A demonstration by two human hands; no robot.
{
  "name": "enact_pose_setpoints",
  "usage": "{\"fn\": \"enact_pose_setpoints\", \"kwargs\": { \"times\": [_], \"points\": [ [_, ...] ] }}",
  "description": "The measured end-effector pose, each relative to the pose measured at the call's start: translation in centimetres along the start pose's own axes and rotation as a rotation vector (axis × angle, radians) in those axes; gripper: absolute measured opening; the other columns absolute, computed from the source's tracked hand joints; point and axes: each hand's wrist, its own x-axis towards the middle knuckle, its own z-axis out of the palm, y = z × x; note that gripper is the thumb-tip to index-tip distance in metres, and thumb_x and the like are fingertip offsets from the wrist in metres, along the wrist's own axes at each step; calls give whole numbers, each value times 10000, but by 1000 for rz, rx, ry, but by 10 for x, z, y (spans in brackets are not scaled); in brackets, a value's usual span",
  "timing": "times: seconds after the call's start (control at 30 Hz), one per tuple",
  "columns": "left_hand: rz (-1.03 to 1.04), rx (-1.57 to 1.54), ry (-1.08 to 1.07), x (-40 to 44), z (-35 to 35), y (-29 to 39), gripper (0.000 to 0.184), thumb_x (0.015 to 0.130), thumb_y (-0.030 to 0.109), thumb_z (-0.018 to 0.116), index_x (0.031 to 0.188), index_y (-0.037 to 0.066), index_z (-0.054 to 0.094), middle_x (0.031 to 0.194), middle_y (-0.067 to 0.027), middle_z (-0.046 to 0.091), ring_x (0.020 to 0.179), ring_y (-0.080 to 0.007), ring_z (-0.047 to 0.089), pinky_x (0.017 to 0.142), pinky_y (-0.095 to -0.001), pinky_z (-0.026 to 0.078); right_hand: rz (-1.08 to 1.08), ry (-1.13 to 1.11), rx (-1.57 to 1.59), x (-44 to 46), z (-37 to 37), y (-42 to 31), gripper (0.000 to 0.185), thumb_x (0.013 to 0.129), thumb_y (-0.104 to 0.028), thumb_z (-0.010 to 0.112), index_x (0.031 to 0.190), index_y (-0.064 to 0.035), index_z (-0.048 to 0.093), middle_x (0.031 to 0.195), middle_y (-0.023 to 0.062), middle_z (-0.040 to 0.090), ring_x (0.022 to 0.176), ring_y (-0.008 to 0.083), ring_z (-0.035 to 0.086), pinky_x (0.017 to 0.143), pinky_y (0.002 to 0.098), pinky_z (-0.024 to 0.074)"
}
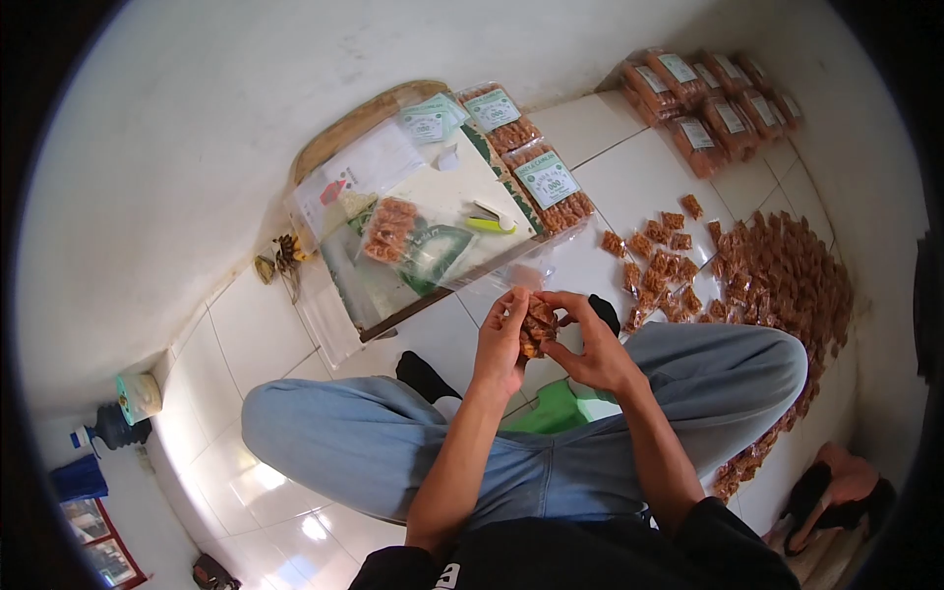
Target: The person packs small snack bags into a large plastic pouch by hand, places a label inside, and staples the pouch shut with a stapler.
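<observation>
Over my lap, my left hand and my right hand are closed around small clear-wrapped snack packets. The brown snacks show through the shiny film; how many packets are held I cannot tell. Just beyond my fingers lies a clear plastic bag, partly hidden by them. On the low table in front of me are a partly filled snack bag and a green stapler. Two labelled snack packs lie along its right side, and a stack of paper labels rests at its far end.
A large heap of small wrapped snacks spreads on the tiled floor to my right, with loose packets nearer. Filled labelled packs are piled by the far wall. Another person is at the lower right. A water jug is at left.
</observation>
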Motion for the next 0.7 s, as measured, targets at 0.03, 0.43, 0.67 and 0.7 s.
{"fn": "enact_pose_setpoints", "kwargs": {
  "times": [0.03, 0.43, 0.67, 0.7],
  "points": [
    [8, 0, 38, -3, 3, 1, 399, 909, 356, 695, 1134, 65, 539, 1002, -54, 641, 873, -154, 660, 732, -298, 566, 13, -23, -33, 1, -1, -1, 508, 777, 16, 721, 1227, -57, 497, 1390, 159, 475, 1199, 292, 524, 1012, 384, 426],
    [-21, 99, 54, 8, -14, -11, 443, 895, 406, 699, 1117, 42, 580, 922, -57, 657, 742, -145, 672, 630, -279, 568, 81, -125, -19, 1, -2, 0, 493, 762, -50, 746, 1210, -75, 539, 1473, 161, 371, 1256, 303, 467, 1066, 376, 375],
    [41, 77, 187, 9, -8, -15, 439, 903, 414, 690, 1101, 39, 575, 858, -32, 636, 714, -126, 647, 605, -273, 548, -32, -67, -144, -5, 5, 2, 683, 760, -92, 763, 1374, -121, 464, 1452, 205, 374, 1297, 379, 428, 1060, 436, 395],
    [46, 77, 188, 8, -7, -14, 439, 903, 414, 690, 1101, 39, 575, 858, -32, 636, 714, -126, 647, 605, -273, 548, -36, -69, -143, -5, 6, -2, 683, 760, -92, 763, 1374, -121, 464, 1452, 205, 374, 1297, 379, 428, 1060, 436, 395]
  ]
}}
